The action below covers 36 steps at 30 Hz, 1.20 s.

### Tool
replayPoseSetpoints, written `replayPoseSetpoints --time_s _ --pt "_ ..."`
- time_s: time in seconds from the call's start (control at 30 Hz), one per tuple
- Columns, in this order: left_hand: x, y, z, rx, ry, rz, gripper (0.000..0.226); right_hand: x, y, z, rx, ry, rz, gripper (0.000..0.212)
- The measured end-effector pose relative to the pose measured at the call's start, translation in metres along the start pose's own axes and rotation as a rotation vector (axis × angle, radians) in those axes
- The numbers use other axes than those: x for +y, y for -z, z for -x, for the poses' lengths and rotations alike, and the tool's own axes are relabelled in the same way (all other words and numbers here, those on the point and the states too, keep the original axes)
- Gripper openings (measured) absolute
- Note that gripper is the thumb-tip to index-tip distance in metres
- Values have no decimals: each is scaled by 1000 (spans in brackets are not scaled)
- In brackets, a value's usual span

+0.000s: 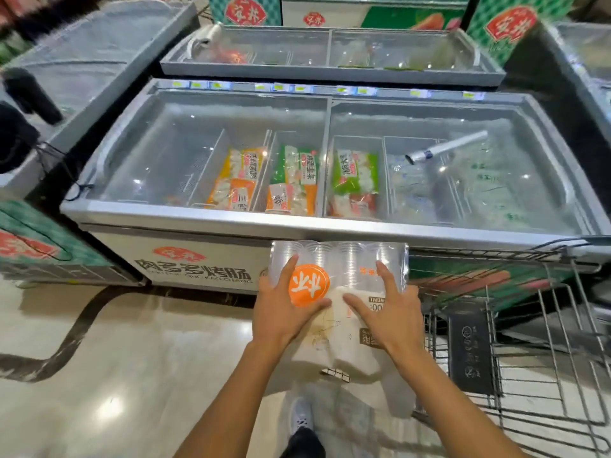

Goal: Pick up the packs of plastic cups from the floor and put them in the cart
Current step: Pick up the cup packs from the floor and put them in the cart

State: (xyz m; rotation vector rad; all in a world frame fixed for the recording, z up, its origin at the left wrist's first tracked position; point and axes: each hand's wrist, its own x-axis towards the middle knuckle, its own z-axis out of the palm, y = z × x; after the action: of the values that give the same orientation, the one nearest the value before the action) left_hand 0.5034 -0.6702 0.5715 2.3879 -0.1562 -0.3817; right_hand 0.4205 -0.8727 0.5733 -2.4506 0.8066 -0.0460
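Observation:
A clear pack of plastic cups (pixel 347 269) with a round orange label is held up in the air between both hands, in front of the freezer's lower edge. My left hand (pixel 284 309) grips its left side over the orange label. My right hand (pixel 386 312) grips its right side, fingers spread on the wrapping. Under the pack, a second white-and-clear pack (pixel 344 345) shows between my wrists; whether it is held too is unclear. The wire cart (pixel 542 352) stands just to the right of my hands.
A long glass-topped chest freezer (pixel 205 223) with bags of frozen food stands right ahead, and more freezers stand behind and to the left. Glossy tile floor (pixel 132 358) spreads to the left. My shoe (pixel 302 414) shows below.

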Motion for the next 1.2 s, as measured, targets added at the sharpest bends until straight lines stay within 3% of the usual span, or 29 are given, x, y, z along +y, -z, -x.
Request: replayPoseSetpoints --time_s 0.2,0.47,0.73,0.97,1.2 --pt "-12 -54 -95 -154 15 -46 114 24 -50 -69 -58 -155 12 103" --pt "-63 -165 -181 -274 90 -159 113 109 -158 -147 -161 -250 23 106" --pt "-116 -254 -228 -88 104 -363 108 153 -258 -193 -171 -282 4 102" --pt "-148 -310 -231 67 56 -564 98 177 -304 -198 -164 -248 -2 102" --pt "-141 -306 -228 19 70 -586 93 181 -299 -197 -201 -204 12 101"
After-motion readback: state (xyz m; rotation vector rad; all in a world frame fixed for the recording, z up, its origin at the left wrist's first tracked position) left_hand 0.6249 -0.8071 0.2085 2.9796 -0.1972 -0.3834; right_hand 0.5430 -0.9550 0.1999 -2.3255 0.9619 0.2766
